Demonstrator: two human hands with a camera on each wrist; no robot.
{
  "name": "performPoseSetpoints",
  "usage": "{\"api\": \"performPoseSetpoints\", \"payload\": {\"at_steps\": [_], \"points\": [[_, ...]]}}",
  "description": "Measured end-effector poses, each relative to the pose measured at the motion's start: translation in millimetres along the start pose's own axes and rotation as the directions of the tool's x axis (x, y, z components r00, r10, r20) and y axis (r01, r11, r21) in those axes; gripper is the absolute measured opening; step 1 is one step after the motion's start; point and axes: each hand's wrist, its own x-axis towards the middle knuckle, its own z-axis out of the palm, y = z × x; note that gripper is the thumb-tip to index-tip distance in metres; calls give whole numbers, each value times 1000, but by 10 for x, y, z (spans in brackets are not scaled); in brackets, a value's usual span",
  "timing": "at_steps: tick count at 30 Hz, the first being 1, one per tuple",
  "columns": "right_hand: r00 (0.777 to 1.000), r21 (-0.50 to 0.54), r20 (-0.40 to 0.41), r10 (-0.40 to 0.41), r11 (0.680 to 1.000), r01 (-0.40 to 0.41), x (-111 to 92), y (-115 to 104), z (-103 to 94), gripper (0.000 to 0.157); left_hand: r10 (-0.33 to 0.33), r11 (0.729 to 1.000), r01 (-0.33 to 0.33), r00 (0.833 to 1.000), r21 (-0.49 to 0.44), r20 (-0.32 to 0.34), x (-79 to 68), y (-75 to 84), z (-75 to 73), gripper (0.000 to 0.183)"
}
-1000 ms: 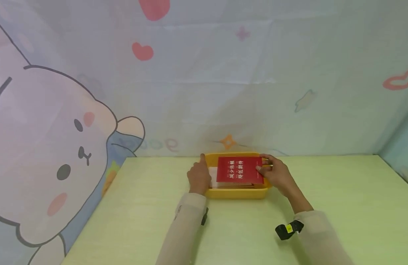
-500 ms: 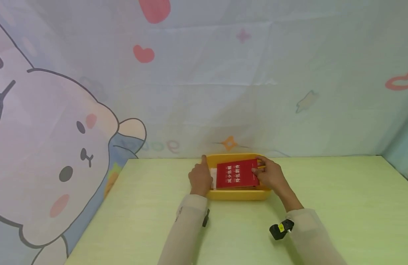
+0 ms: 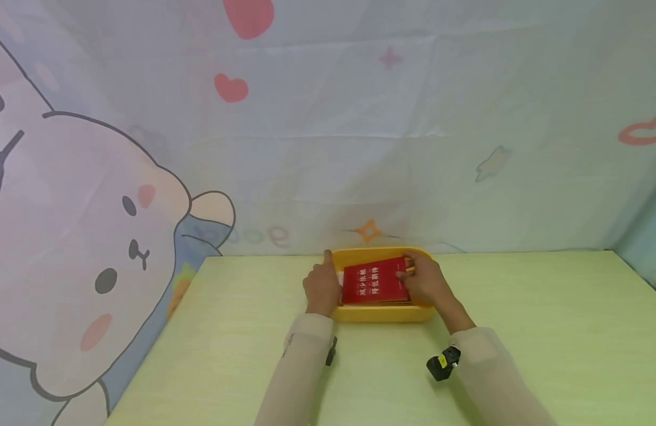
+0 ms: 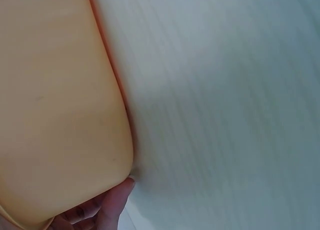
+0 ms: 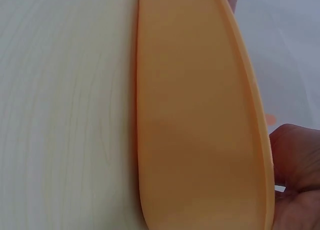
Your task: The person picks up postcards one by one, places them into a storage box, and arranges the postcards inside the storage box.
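Observation:
A yellow plastic bin point(image 3: 383, 314) stands against the back of the table. My left hand point(image 3: 322, 289) grips its left end; in the left wrist view the fingers point(image 4: 114, 204) bend round the bin's end corner. Inside the bin, my right hand point(image 3: 426, 281) pinches the right edge of a red booklet point(image 3: 375, 281) with white Chinese characters, thumb on top. The booklet lies slightly tilted over other flat items, whose thin edges show under its front side. The right wrist view shows the bin's outer wall point(image 5: 200, 115), with part of my right hand behind its rim and the booklet hidden.
The pale green table point(image 3: 227, 343) stretches to both sides and in front of the bin. Directly behind it hangs a printed cloth point(image 3: 328, 177) with cartoon figures. A black wrist camera point(image 3: 442, 364) hangs under the right sleeve, close above the table.
My right hand has moved left and slightly down with the red booklet, which now sits lower in the bin and covers more of the pale item at the left. My left hand keeps its place.

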Motion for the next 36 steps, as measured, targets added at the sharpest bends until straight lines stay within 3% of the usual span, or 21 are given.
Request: {"api": "performPoseSetpoints", "payload": {"at_steps": [4,12,18,22,31,36], "points": [[1000,-31,-20,-11,999,10,15,-7,42,57,3,1000,-3,1000,-9,-13,7,8,30,65],[995,-206,-88,-42,978,23,27,-2,162,59,7,1000,-8,1000,-9,-29,-4,9,45,63],[997,-206,-68,35,977,-49,29,-6,216,67,11,1000,-12,999,-22,-34,-14,26,42,60],[996,-250,-73,45,966,-62,29,-11,240,67,12,1000,-13,1000,-27,-21,-8,28,46,61],[1000,-324,-27,-7,946,-3,29,-58,286,30,15,1000,-16,999,-4,-36,19,-31,41,64],[1000,-342,4,18,940,-16,46,-113,285,21,22,1000,-22,999,-15,-34,12,-58,-1,63]]}}
